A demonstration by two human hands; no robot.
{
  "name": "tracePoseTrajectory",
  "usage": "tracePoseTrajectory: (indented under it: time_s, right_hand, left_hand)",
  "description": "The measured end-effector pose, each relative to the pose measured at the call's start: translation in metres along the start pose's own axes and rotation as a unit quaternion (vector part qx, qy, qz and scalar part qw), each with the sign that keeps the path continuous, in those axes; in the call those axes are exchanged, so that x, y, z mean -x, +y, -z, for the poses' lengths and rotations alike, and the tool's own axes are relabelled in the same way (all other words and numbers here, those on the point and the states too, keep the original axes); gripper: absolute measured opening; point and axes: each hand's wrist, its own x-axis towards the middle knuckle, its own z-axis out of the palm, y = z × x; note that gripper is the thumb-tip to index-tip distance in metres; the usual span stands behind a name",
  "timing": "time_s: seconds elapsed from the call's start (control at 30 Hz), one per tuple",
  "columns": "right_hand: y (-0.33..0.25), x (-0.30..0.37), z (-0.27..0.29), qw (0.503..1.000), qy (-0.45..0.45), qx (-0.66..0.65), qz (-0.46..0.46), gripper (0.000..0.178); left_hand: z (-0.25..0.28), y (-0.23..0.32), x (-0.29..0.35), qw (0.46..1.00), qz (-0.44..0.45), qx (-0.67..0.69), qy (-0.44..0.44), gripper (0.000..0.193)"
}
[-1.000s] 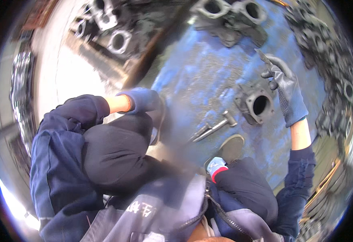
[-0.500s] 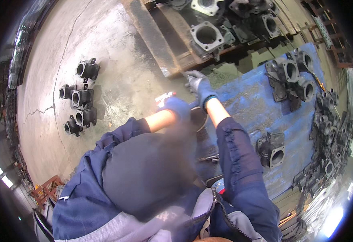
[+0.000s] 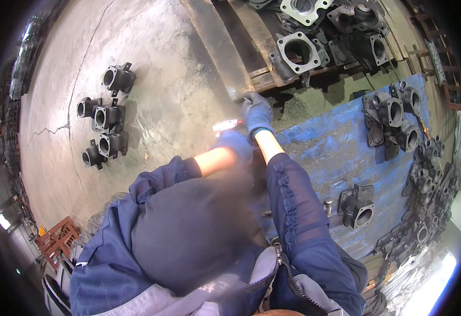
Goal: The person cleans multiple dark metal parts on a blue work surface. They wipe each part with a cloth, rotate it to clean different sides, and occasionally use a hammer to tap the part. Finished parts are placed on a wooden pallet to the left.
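My left hand [image 3: 234,143], in a blue glove and partly blurred, is closed round a small white tube with red on its end [image 3: 227,125]. Just beside that red end is my right hand [image 3: 257,111], gloved in blue with grey-coated fingers. Its fingers curl inward, and whatever they may hold is hidden. Both hands are close together in front of me, below the near corner of a wooden pallet [image 3: 217,45].
Dark metal castings with round bores [image 3: 109,117] stand on the concrete at left. More castings [image 3: 299,52] load the pallet. A blue-painted board [image 3: 314,152] at right carries a single casting [image 3: 357,206] and a cluster [image 3: 391,113]. Small castings [image 3: 425,184] pile up beyond it.
My right hand has moved left toward the tube, and its outstretched fingers have curled in. My left hand with the tube has shifted slightly right. The whole view has also shifted somewhat.
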Motion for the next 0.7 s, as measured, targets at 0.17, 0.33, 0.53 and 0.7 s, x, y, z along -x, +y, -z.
tracePoseTrajectory:
  time_s: [0.17, 0.33, 0.53, 0.7]
  right_hand:
    - [0.011, -0.001, -0.004, 0.999, 0.001, 0.006, 0.036, 0.023]
    - [0.011, -0.006, -0.005, 0.991, -0.089, -0.09, -0.053, 0.022]
    - [-0.011, 0.01, 0.087, 0.868, -0.282, -0.385, -0.133, 0.029]
    - [-0.01, 0.051, 0.243, 0.862, -0.295, -0.411, -0.024, 0.037]
  left_hand:
    - [-0.003, -0.001, -0.001, 1.0, 0.005, 0.016, 0.026, 0.023]
    - [-0.004, 0.004, -0.011, 1.0, 0.003, -0.019, 0.016, 0.024]
    - [0.014, 0.03, -0.013, 0.999, -0.005, -0.033, 0.029, 0.034]
    - [0.041, 0.058, -0.007, 0.987, -0.075, -0.01, 0.144, 0.049]
